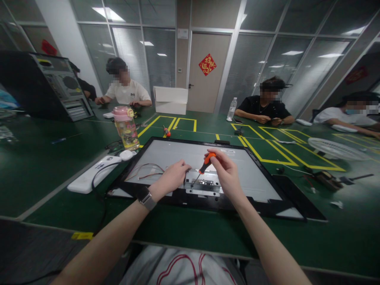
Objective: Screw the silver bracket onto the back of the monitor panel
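Observation:
A flat monitor panel (pixel 252 174) with a black frame lies back side up in front of me. At its near edge sits a metal bracket (pixel 204 192) with screw holes. My right hand (pixel 227 170) grips an orange-and-black screwdriver (pixel 207 163), which is tilted, its tip down on the left part of the bracket. My left hand (pixel 173 176) is closed at the bracket's upper left corner, its fingertips bent together there; what lies between them is mostly hidden. Thin wires (pixel 148 173) run over the panel beside my left hand.
Left of the panel are a white power bank-like box (pixel 93 174) with a black cable and a pink-lidded bottle (pixel 126 128). A computer case (pixel 59 87) stands farther left. To the right lie a black strip (pixel 297 194) and a dark tool (pixel 328 180). Several people sit across the green table.

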Demonstrator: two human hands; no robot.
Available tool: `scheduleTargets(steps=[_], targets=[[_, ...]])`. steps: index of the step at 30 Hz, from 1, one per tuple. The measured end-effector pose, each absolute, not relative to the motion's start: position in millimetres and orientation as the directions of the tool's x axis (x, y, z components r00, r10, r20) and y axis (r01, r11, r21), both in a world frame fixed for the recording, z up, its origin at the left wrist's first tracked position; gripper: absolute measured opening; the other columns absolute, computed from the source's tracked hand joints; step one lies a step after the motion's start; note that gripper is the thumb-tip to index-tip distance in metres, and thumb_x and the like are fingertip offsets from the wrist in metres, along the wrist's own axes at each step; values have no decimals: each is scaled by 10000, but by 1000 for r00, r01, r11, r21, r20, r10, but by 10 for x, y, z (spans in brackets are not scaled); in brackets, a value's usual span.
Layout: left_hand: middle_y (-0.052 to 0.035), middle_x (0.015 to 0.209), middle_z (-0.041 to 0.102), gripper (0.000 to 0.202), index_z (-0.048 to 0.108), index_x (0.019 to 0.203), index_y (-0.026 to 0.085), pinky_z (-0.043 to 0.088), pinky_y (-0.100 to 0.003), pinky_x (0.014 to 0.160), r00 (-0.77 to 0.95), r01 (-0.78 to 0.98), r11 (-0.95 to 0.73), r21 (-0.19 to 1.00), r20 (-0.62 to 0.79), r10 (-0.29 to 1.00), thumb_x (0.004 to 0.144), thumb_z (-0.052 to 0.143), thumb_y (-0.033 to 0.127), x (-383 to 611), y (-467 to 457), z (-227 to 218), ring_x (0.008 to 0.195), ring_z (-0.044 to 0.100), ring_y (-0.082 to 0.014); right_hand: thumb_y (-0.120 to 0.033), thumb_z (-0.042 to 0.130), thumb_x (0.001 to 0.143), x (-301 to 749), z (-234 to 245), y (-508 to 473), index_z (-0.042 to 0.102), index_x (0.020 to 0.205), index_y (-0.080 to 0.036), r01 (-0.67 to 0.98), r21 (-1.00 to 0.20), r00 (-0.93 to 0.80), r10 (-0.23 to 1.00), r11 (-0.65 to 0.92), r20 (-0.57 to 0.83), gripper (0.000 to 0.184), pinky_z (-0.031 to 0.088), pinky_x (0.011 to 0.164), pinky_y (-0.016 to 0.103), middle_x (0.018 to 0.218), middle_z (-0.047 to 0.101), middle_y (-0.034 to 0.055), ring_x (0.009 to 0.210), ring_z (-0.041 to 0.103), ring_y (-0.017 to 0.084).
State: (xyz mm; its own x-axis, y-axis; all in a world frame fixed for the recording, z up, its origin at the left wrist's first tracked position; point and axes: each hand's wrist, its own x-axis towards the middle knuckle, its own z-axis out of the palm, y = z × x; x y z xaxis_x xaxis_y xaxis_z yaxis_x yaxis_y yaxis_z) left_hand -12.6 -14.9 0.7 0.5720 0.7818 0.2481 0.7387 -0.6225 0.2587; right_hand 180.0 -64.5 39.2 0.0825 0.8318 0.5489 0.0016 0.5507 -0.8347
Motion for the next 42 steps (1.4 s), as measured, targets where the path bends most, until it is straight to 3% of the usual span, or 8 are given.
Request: scheduleTargets(steps=[4,10,16,27,33,39,42], targets=[[-87,1055,578,397,617,1217,172,478,-301,868,569,746,-615,254,234,788,927,355,100,-122,-149,21,918,598,-180,-339,690,825,1799,386,-640,720,973,-288,17,-831,121,824,556,554,159,530,759,326,909,686,7,771,629,157],[-94,1067,586,399,616,1223,169,478,-307,876,563,754,-604,259,220,797,931,353,103,-113,-161,48,928,602,-184,-353,526,945,1793,417,-674,692,1126,-280,94,-800,68,798,592,599,256,486,960,399,1059,716,40,1013,655,200],[-95,1070,583,393,620,1211,167,482,-309,872,566,755,-605,253,214,796,923,361,99,-105,-159,55,925,605,-186,-343,540,942,1786,417,-670,661,1186,-274,19,-812,39,811,583,584,281,515,954,428,1111,735,59,1030,685,220],[-91,1077,583,410,610,1233,170,477,-309,883,568,754,-609,247,221,793,919,361,85,-115,-164,48,931,604,-186,-315,696,815,1778,393,-643,737,981,-280,-23,-840,126,835,542,536,174,532,805,350,945,728,28,850,662,181],[-84,1057,577,406,614,1226,173,476,-303,887,570,756,-610,237,220,791,916,368,84,-106,-167,52,934,602,-182,-312,790,726,1805,333,-557,736,797,-297,-324,-819,135,880,473,454,90,510,796,336,858,670,-18,788,624,144],[-90,1064,579,402,617,1222,167,479,-310,880,566,755,-608,246,222,793,915,369,88,-101,-145,26,926,603,-186,-419,737,789,1792,394,-590,726,996,-288,-441,-823,-16,914,357,406,246,483,944,446,924,722,25,886,664,193],[-89,1062,581,396,616,1218,169,476,-307,892,562,753,-602,266,215,799,917,371,89,-100,-146,32,928,602,-180,-435,725,800,1761,400,-609,726,954,-278,-441,-819,-27,907,367,421,220,486,937,439,928,721,31,899,659,199]])
